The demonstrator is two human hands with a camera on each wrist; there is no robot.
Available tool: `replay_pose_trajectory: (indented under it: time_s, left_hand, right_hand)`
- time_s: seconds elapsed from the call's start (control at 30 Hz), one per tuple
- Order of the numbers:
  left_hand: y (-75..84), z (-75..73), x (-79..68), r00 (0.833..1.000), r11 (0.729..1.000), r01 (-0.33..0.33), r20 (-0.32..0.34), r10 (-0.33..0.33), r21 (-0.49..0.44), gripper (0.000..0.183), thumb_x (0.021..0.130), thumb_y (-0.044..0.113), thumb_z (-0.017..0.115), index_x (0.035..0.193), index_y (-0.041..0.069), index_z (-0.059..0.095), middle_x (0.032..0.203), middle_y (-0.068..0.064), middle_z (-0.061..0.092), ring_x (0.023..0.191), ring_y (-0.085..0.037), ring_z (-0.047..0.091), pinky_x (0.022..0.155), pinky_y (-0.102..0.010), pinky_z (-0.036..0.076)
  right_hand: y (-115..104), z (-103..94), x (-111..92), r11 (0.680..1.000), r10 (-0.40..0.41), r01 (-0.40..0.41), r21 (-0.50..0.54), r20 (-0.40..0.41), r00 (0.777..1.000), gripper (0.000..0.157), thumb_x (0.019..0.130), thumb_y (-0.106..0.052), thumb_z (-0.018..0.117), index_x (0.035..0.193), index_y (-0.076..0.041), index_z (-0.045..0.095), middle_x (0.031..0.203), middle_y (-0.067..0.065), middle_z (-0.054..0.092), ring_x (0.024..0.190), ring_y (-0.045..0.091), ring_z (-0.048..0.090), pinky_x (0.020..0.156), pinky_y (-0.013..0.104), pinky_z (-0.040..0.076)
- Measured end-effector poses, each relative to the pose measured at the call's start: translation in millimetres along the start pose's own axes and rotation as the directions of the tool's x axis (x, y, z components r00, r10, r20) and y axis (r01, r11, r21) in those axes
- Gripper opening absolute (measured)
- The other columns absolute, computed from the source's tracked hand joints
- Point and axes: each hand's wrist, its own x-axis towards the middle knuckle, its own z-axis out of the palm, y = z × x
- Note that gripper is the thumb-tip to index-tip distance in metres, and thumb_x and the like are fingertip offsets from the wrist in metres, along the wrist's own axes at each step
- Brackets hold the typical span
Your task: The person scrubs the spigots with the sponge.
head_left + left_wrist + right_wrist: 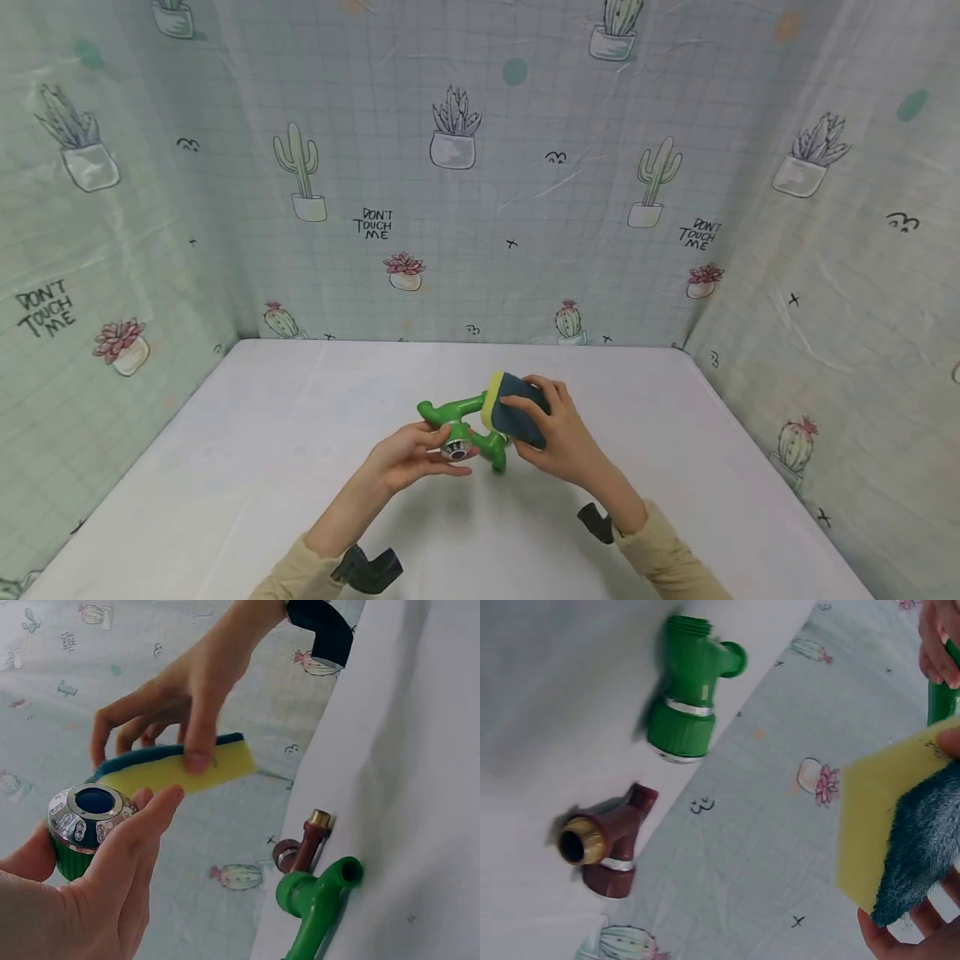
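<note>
L hand (pixel 408 458) has thumb & fingers curled round a green tap part (pixel 458 432) w/ chrome collar, up off the white table (pixel 300 417); L wrist cam looks onto the collar's round opening, while R wrist cam gets only a bit of green at the edge. R hand (pixel 564 435) pinches a sponge (pixel 517 423), fingers bent over it, just beside the tap part; can't tell if they touch. Head cam shows mostly the sponge's dark scrub side, L wrist its yellow side. Both wrist cams pick up a maroon fitting (pixel 616 834) w/ brass end on the table near a green fitting (pixel 686 705); in head view no maroon shows, & the green bits overlap, so can't tell which belongs to which. Only R wrist shows the green fitting's threaded end.
</note>
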Motion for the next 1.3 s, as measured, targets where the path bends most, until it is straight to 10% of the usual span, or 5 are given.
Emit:
replay_pose_trajectory:
  time_s: [0.33,0.63,0.8,1.3]
  left_hand:
    - [4.7,-8.9,-4.0,0.995,0.985,0.047,0.097,-0.031,-0.166,0.056,0.094,0.005,0.04,0.139,-0.002,0.008,0.126,-0.023,0.039,0.106,-0.034,0.055,0.101,-0.058,0.023]
    - [-3.8,-7.4,-0.4,1.0,0.983,0.01,-0.031,-0.004,0.185,0.062,0.093,0.009,0.044,0.14,-0.003,0.005,0.116,-0.025,0.053,0.099,-0.034,0.061,0.087,-0.05,0.047]
    - [-7.3,-6.4,4.3,0.992,0.954,0.053,0.094,-0.084,0.295,0.059,0.091,0.007,0.043,0.142,0.006,0.013,0.112,-0.022,0.058,0.099,-0.034,0.061,0.081,-0.052,0.049]
    - [-17.9,-7.5,11.4,0.971,0.949,0.165,0.123,-0.204,0.269,0.064,0.093,0.016,0.046,0.143,0.006,0.009,0.115,-0.018,0.055,0.1,-0.037,0.06,0.082,-0.055,0.046]
  right_hand:
    - [7,-0.4,-9,0.987,0.081,-0.075,0.14,-0.032,0.996,0.062,0.068,-0.015,0.074,0.122,-0.027,0.045,0.127,0.014,0.036,0.111,0.026,0.034,0.076,0.044,0.051]
    - [-2,-3.5,-3,0.976,0.08,-0.065,0.21,-0.064,0.995,0.062,0.069,-0.015,0.073,0.123,-0.027,0.045,0.129,0.013,0.034,0.112,0.027,0.033,0.074,0.043,0.052]
    - [-5,-1.9,-2,0.987,0.03,-0.017,0.162,-0.08,0.996,0.065,0.066,-0.017,0.076,0.123,-0.027,0.046,0.129,0.012,0.036,0.111,0.025,0.033,0.074,0.042,0.052]
    - [9,-5.0,-1,0.999,-0.015,0.018,0.046,-0.054,0.998,0.063,0.066,-0.019,0.072,0.123,-0.029,0.048,0.127,0.012,0.041,0.103,0.023,0.036,0.074,0.042,0.048]
